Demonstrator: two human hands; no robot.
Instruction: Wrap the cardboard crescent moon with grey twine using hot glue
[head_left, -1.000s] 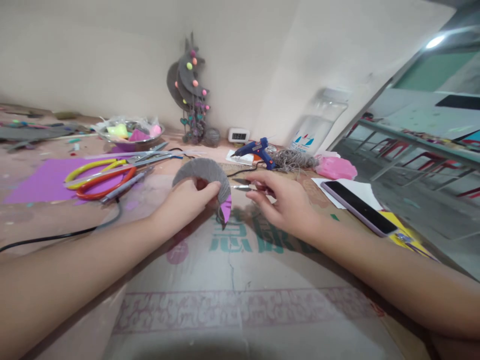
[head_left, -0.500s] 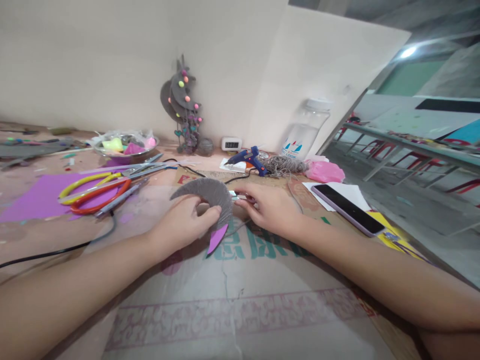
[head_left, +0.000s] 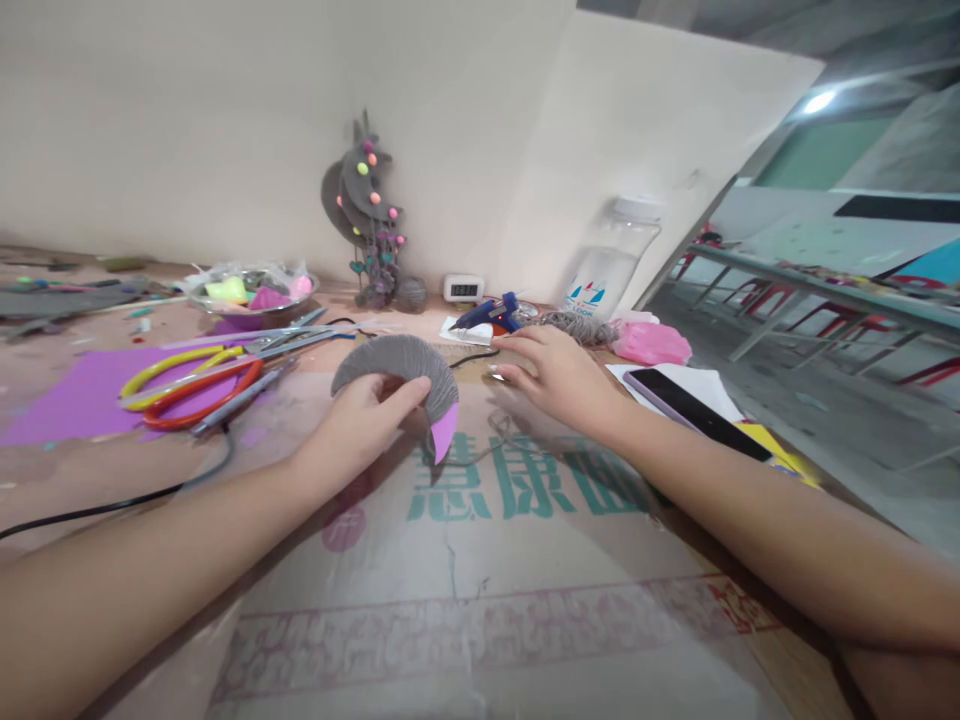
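Observation:
My left hand (head_left: 367,415) grips a crescent (head_left: 401,362) wrapped in grey yarn, thumb on its front face. The crescent's lower tip (head_left: 444,434) is bare purple. A loose strand of grey yarn (head_left: 480,460) trails from the crescent over the cardboard to the right. My right hand (head_left: 559,380) is over the cardboard right of the crescent, apart from it, with its fingers spread. Just behind its fingers lies a blue glue gun (head_left: 491,314); whether they touch cannot be made out. A small pale bit shows by the thumb tip.
Scissors with yellow and red handles (head_left: 202,400) lie on purple sheet (head_left: 67,395) at left. Behind are a bowl (head_left: 251,312), a hanging moon ornament (head_left: 367,200), a small clock (head_left: 463,289) and a bottle (head_left: 611,260). A phone (head_left: 694,415) lies at right.
My right hand has moved away from the crescent, to the right and back, and its fingers have opened. The crescent has turned and shifted slightly back in my left hand.

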